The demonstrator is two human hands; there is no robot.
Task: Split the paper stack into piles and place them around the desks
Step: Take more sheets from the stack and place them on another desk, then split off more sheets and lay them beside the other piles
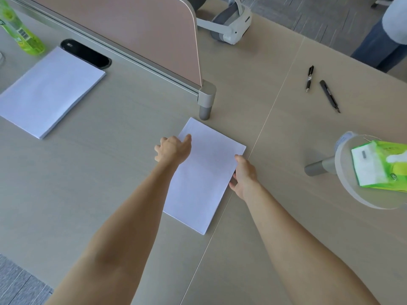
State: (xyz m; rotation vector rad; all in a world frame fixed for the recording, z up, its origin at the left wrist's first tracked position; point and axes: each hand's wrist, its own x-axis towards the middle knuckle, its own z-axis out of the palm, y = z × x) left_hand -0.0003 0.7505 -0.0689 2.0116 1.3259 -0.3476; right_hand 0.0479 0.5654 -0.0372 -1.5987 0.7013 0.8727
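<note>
A paper pile (207,172) lies flat in the middle of the frame, on the desk (99,183) just left of the seam where two desktops meet. Its far corner sits near the grey post (206,102) of the pink divider (143,29).

The left hand (172,149) is at the pile's left edge near the far corner. Its thumb lies on the top sheet and its fingers curl down beside the edge, pinching it; the fingertips are hidden. The right hand (243,175) is at the pile's right edge, with the thumb on top and the fingers wrapped round the side, gripping the sheets.

A second paper pile (50,91) rests flat at the upper left of the frame, well apart from the first. It lies beside a black oval cable port (86,53) and a green bottle (22,29).

At the upper right, across the seam, a pen (309,78) and a utility knife (329,96) lie near each other without touching. A white headset (226,25) sits at the top centre, past the divider's end. At the right edge, a green tissue pack (378,166) rests on a round shelf (348,194). A person's leg (374,45) shows in the top right corner.
</note>
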